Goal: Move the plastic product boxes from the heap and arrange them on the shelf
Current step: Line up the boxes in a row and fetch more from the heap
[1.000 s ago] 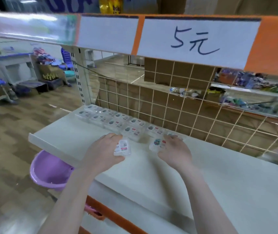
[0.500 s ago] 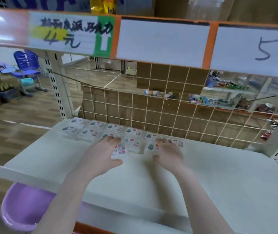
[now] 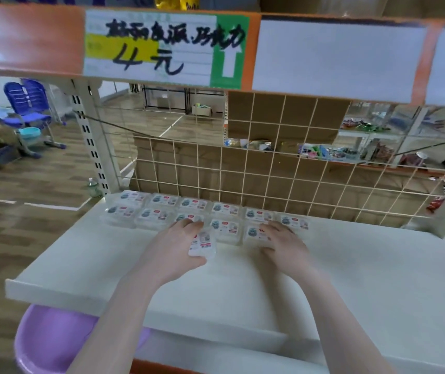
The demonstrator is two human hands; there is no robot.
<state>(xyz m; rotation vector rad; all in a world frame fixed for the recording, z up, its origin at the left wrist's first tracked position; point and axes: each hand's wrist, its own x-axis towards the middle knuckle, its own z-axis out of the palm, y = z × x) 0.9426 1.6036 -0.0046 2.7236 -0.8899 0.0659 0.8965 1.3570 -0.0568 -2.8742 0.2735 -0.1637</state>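
Note:
Several clear plastic product boxes (image 3: 163,201) with small labels lie in two rows along the back of the white shelf (image 3: 351,279), against the wire grid. My left hand (image 3: 172,249) grips one clear box (image 3: 202,244) on its edge, barcode label facing me, just in front of the front row. My right hand (image 3: 280,242) rests with curled fingers on a box (image 3: 253,233) at the right end of the front row, setting it flat on the shelf.
A purple plastic basin (image 3: 46,338) sits below the shelf's front left edge. A wire grid panel (image 3: 270,171) closes the back. An upper shelf edge with price cards (image 3: 162,47) hangs overhead. The right half of the shelf surface carries nothing.
The view swung left and closer. Both hands moved forward to the rows; the right hand lowered its box into the front row, while the left hand kept holding its box.

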